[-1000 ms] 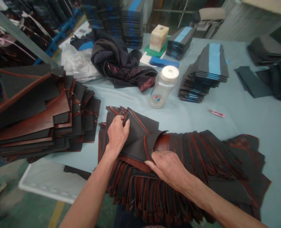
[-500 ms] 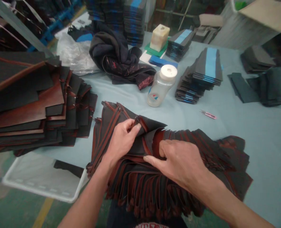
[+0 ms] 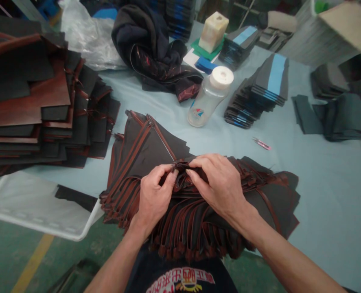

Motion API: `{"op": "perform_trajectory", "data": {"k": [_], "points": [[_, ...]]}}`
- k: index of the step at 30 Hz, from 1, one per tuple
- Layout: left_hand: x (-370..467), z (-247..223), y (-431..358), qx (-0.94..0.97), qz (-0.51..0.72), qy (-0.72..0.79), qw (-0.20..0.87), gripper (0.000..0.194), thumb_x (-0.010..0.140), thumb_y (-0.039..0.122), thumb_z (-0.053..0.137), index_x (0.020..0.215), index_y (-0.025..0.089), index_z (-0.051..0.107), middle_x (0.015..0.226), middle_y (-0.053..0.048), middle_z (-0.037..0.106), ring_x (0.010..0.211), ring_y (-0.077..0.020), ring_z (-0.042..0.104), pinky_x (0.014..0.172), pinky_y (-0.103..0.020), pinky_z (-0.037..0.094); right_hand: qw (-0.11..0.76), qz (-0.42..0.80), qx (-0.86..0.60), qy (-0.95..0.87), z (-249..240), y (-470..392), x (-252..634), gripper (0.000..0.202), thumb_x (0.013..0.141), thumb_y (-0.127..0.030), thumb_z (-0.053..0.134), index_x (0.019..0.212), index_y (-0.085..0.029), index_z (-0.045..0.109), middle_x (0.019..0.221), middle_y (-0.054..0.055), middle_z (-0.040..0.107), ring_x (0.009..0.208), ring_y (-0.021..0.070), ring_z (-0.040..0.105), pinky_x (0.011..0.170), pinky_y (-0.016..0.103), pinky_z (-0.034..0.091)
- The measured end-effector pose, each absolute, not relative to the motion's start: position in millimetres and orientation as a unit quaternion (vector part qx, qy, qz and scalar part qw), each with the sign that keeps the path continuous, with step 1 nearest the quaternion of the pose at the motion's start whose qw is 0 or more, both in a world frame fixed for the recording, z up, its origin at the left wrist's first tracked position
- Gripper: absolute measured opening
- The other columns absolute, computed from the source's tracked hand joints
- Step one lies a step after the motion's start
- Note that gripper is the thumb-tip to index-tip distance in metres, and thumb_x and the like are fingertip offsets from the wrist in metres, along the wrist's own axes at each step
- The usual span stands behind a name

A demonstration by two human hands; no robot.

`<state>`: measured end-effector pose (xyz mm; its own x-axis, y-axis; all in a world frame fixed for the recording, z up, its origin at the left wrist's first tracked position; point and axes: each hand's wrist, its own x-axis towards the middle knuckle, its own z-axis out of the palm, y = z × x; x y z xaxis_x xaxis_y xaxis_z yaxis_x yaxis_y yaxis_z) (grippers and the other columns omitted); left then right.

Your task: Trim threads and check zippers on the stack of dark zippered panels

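Observation:
A fanned row of dark grey panels with red-brown leather trim [image 3: 195, 232] lies along the table's near edge. At its middle, my left hand [image 3: 157, 189] pinches the gathered edge of one trimmed panel [image 3: 182, 173] between thumb and fingertips. My right hand [image 3: 218, 183] grips the same bunched part just to the right, thumb against fingers. The fingertips of both hands are only a short way apart. To the left, other panels of the row [image 3: 156, 144] lie spread flat, brown strips running slantwise across them. What sits deep inside the fold is hidden.
A tall stack of brown and black pieces [image 3: 52, 110] stands at left, above a white plastic bin [image 3: 40, 203]. Behind the hands are a clear bottle [image 3: 211, 97], a dark jacket [image 3: 156, 53], pink thread snips [image 3: 261, 143] and blue-banded stacks [image 3: 259, 89].
My right hand has come out from between the panels and moved to my left hand. Both now pinch the bunched panel edge. The view has shifted slightly.

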<state>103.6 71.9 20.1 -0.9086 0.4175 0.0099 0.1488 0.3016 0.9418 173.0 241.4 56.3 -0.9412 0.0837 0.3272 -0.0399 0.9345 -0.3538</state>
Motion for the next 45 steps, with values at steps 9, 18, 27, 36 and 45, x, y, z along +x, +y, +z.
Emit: {"op": "perform_trajectory", "data": {"k": [9,18,27,36,45], "points": [[109,16,68,0.260,0.540,0.797,0.081,0.013,0.099,0.019,0.064,0.101,0.020,0.077,0.099,-0.004,0.082,0.091,-0.0194,0.073,0.087,-0.031,0.056,0.100,0.182,0.029,-0.978,60,246,174,0.014,0.102,-0.026,0.062,0.108,-0.021,0.074,0.104,0.007,0.076,0.094,0.0251,0.062,0.087,0.040,0.044],[118,13,68,0.236,0.415,0.875,-0.077,0.037,0.091,0.029,0.079,0.123,0.016,0.068,0.125,-0.015,0.075,0.121,-0.0324,0.067,0.105,-0.048,0.049,0.012,0.228,0.064,-0.972,58,255,165,0.018,0.098,-0.020,0.055,0.088,-0.019,0.070,0.086,0.007,0.074,0.086,0.0224,0.062,0.081,0.037,0.041],[134,16,68,0.163,0.451,0.876,-0.052,0.018,0.093,0.029,0.074,0.102,0.016,0.067,0.101,-0.009,0.073,0.095,-0.0251,0.071,0.088,-0.038,0.054,-0.166,0.669,0.012,-0.724,52,262,147,0.037,0.094,-0.017,0.055,0.129,-0.024,0.066,0.101,0.000,0.074,0.093,0.0170,0.069,0.095,0.034,0.055],[107,31,77,0.154,0.616,0.702,0.323,0.025,0.096,0.036,0.068,0.111,0.019,0.079,0.114,-0.007,0.081,0.109,-0.0262,0.073,0.099,-0.037,0.052,-0.101,0.626,-0.083,-0.769,43,262,158,0.022,0.090,-0.023,0.064,0.112,-0.020,0.068,0.084,-0.003,0.059,0.068,0.0110,0.052,0.059,0.025,0.044],[101,13,76,0.038,0.731,0.559,0.390,0.024,0.075,0.036,0.095,0.093,0.024,0.085,0.085,0.001,0.078,0.074,-0.0105,0.065,0.073,-0.020,0.054,-0.051,0.578,-0.081,-0.810,50,261,159,0.007,0.094,-0.026,0.065,0.098,-0.020,0.064,0.079,-0.005,0.052,0.067,0.0085,0.048,0.059,0.024,0.040]]}}
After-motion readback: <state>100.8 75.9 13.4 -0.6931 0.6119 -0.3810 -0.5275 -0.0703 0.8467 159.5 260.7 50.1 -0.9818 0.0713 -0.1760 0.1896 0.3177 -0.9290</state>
